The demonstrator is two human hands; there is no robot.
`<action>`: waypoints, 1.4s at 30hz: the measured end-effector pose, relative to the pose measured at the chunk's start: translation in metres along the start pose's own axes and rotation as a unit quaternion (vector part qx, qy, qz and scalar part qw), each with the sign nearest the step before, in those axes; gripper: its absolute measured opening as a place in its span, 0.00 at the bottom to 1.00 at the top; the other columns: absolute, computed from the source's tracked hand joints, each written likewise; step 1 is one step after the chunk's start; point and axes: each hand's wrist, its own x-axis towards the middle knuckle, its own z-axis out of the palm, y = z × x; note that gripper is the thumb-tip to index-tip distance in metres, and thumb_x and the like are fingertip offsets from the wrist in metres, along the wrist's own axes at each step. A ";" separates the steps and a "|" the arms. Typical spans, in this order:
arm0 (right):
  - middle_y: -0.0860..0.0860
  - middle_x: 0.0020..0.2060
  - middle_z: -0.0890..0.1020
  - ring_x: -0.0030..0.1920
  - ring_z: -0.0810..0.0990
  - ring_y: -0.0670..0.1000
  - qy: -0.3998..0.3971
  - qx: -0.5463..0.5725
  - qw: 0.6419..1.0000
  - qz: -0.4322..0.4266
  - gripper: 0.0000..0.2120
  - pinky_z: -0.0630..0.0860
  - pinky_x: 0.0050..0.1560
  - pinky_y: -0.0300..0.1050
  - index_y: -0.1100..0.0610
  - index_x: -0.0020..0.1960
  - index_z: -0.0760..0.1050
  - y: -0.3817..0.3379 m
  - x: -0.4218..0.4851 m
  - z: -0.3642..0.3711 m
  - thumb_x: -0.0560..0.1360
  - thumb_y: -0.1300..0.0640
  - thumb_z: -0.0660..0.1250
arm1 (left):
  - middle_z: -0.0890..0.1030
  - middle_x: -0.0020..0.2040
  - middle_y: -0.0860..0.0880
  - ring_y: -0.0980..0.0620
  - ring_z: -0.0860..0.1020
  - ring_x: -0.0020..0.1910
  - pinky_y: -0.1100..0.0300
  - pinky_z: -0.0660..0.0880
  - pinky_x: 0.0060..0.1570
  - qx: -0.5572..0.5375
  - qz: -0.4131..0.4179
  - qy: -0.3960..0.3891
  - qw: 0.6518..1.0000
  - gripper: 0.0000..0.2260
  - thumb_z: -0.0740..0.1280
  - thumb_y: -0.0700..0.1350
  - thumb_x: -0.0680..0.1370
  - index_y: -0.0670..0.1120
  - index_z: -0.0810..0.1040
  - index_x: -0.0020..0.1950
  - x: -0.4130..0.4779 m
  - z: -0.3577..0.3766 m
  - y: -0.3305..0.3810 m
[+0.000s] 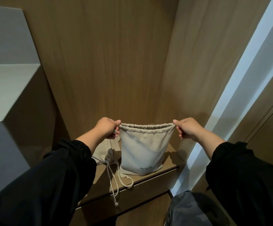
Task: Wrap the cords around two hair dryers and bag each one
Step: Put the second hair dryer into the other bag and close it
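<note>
A beige drawstring bag (143,154) hangs upright above a wooden shelf (170,162), its bottom touching the shelf. My left hand (107,128) pinches the left end of its gathered top hem. My right hand (187,128) pinches the right end, so the mouth is stretched flat between them. A second beige bag (107,154) lies cinched on the shelf behind my left forearm, partly hidden. Its cream cords (114,183) trail over the shelf's front edge. No hair dryer is visible; what the bags hold cannot be seen.
The shelf sits in a narrow wooden alcove with brown panels behind and on both sides. A grey wall block (6,88) juts out at the left. A lit white strip (240,95) runs down the right side. Dark fabric (191,209) shows at the bottom right.
</note>
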 end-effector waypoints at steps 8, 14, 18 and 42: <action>0.54 0.27 0.72 0.26 0.70 0.53 0.177 0.170 0.964 0.103 0.17 0.74 0.32 0.46 0.60 0.33 0.71 0.015 0.011 0.000 0.78 0.53 0.65 | 0.77 0.34 0.45 0.52 0.76 0.29 0.64 0.73 0.23 -0.204 -0.039 0.116 0.971 0.16 0.62 0.44 0.81 0.41 0.70 0.34 0.012 -0.007 0.002; 0.55 0.37 0.79 0.36 0.79 0.51 0.176 0.344 0.919 0.082 0.15 0.78 0.44 0.46 0.59 0.37 0.73 0.012 0.016 0.008 0.80 0.53 0.62 | 0.80 0.41 0.44 0.55 0.80 0.32 0.61 0.76 0.32 -0.369 -0.025 0.122 0.921 0.17 0.58 0.47 0.83 0.44 0.68 0.35 0.014 -0.004 0.003; 0.59 0.46 0.82 0.50 0.82 0.55 0.003 0.479 0.877 0.044 0.12 0.75 0.58 0.52 0.59 0.43 0.70 -0.020 -0.002 0.017 0.82 0.55 0.56 | 0.83 0.41 0.45 0.49 0.82 0.43 0.55 0.76 0.45 -0.475 -0.035 0.007 0.879 0.18 0.52 0.50 0.84 0.47 0.66 0.36 0.006 0.007 0.007; 0.61 0.36 0.79 0.41 0.82 0.57 -0.050 0.327 0.934 -0.133 0.16 0.82 0.41 0.43 0.66 0.38 0.73 -0.039 -0.043 0.033 0.82 0.64 0.55 | 0.78 0.56 0.54 0.51 0.64 0.69 0.43 0.48 0.73 0.400 0.321 0.024 0.858 0.14 0.66 0.60 0.74 0.52 0.82 0.42 -0.013 0.089 0.010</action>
